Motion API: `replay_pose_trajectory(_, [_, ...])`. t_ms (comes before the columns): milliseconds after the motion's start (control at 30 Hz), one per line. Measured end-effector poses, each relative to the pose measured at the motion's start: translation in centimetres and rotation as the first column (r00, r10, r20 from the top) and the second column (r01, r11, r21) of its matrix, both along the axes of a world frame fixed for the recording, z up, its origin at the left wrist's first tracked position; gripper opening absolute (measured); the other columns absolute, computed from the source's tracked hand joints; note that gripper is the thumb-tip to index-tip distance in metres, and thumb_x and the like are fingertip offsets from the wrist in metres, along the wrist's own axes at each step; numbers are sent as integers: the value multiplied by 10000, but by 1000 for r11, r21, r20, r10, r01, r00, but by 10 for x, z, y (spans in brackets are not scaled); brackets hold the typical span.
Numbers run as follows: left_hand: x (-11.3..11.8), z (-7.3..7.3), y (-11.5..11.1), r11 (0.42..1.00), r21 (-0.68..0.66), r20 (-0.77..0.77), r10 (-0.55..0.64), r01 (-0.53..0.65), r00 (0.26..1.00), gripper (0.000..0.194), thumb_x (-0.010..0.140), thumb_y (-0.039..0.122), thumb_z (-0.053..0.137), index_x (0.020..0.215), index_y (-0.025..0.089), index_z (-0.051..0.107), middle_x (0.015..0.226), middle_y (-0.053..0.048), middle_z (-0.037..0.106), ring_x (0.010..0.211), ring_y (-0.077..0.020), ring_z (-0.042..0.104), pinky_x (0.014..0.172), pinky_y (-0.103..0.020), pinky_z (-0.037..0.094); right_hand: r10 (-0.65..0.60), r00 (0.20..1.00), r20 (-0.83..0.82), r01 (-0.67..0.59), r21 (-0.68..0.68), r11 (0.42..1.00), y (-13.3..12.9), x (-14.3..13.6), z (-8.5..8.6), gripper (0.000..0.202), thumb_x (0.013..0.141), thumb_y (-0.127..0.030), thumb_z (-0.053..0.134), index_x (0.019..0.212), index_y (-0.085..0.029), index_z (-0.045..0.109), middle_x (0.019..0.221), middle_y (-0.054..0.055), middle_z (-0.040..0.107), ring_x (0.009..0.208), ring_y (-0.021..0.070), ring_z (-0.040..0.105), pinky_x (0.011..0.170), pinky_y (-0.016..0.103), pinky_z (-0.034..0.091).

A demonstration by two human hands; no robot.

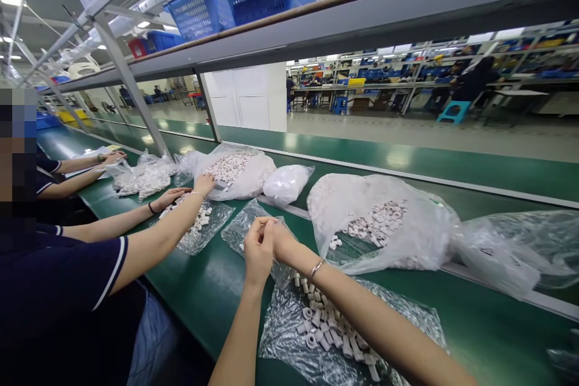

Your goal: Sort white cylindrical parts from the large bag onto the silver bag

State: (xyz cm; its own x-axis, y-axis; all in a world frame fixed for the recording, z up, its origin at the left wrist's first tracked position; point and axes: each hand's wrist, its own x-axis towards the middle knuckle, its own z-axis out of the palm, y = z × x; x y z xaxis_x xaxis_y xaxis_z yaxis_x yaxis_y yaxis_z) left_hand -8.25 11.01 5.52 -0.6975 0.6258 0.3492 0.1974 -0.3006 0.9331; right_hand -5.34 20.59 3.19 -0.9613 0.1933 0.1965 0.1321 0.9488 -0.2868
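Left hand: my left hand (257, 248) is pinched narrow against the right, fingertips meeting on something too small to tell.
Right hand: my right hand (279, 236) is curled tight too.
White sleeves: the white sleeves (326, 330) are heaped on a clear bag (409, 321) at five o'clock, under my right forearm.
Neighbour: the co-worker's hand (204, 183) is at ten o'clock.

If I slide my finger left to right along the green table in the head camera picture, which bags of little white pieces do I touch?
Co-worker's far bag → flat bag under a co-worker's hand → tied white bag → big open bag → crumpled clear bag.
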Motion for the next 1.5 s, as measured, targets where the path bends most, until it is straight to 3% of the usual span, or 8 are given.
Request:
replay_pose_trajectory(133, [-1, -5, 4, 1000, -4, 29, -11, 11, 1000, 267, 897, 469, 578, 865, 210, 633, 619, 18, 501, 519, -113, 447, 475, -228, 342, -21, 999, 38, 18, 85, 996, -7, 33, 6, 188, 911, -91, 530, 1058, -102, 646, 1099, 142, 672, 1020, 256, 618, 894, 411, 505])
replay_pose_trajectory(300, [-1, -8, 8, 995, -26, 57, -98, 99, 994, 288, 930, 476, 533, 891, 198, 598, 573, 68, 341, 477, -76, 258, 444, -211, 222, 62, 991, 115, -78, 145, 986, -25, 93, 22, 68, 864, -144, 601, 847, -102, 652, 807, 127, 681, 769, 277, 652, 849, 485, 504])
replay_pose_trajectory(400, [-1, -8, 9, 995, -4, 88, -103, 104, 991, 299, 930, 485, 531, 887, 195, 590, 566, 75, 289, 482, -77, 217, 440, -220, 180, 115, 989, 96, -120, 49, 992, -30, 136, 40, 184, 971, -222, 480, 1046, -174, 641, 902, 90, 693, 839, 251, 664, 966, 499, 454])
replay_pose_trajectory(533, [-3, -8, 9, 995, 25, 139, -101, 98, 985, 319, 916, 501, 549, 903, 187, 604, 558, 78, 275, 476, -78, 210, 431, -223, 174, -96, 995, 26, 99, -169, 981, -17, 199, 48, 274, 1010, -405, 433, 1182, -288, 611, 1125, 96, 675, 1026, 280, 639, 834, 404, 529])
replay_pose_trajectory(733, [1, -10, 7, 998, 12, 169, -68, 67, 983, 302, 885, 488, 601, 893, 186, 618, 515, 90, 270, 440, -68, 207, 403, -200, 152, -428, 902, 66, 417, -397, 817, -1, 268, 38, 334, 974, -528, 457, 1112, -281, 636, 1109, 102, 690, 959, 305, 658, 739, 374, 543])
replay_pose_trajectory(900, [4, -9, 6, 998, -33, 163, -56, 62, 985, 276, 876, 474, 617, 890, 198, 627, 500, 94, 260, 424, -64, 195, 387, -184, 154, -443, 887, 130, 448, -476, 757, -13, 275, 35, 338, 993, -503, 419, 1060, -260, 644, 1060, 66, 699, 892, 246, 661, 710, 315, 520])
replay_pose_trajectory(1167, [4, -9, 4, 997, -61, 121, -33, 41, 992, 268, 888, 469, 604, 904, 204, 641, 528, 78, 301, 444, -71, 230, 392, -188, 193, -423, 892, 158, 451, -251, 857, -7, 279, 4, 267, 989, -356, 420, 1161, -273, 607, 1114, 50, 620, 823, 204, 639, 687, 318, 491])
replay_pose_trajectory(1500, [5, -8, 2, 996, -79, 103, -27, 35, 994, 273, 888, 481, 593, 894, 213, 647, 526, 75, 288, 442, -78, 224, 399, -199, 202, -328, 923, 203, 373, -250, 894, -3, 278, -10, 420, 1000, -277, 341, 1395, -331, 471, 1177, 69, 538, 829, 191, 595, 693, 327, 504])
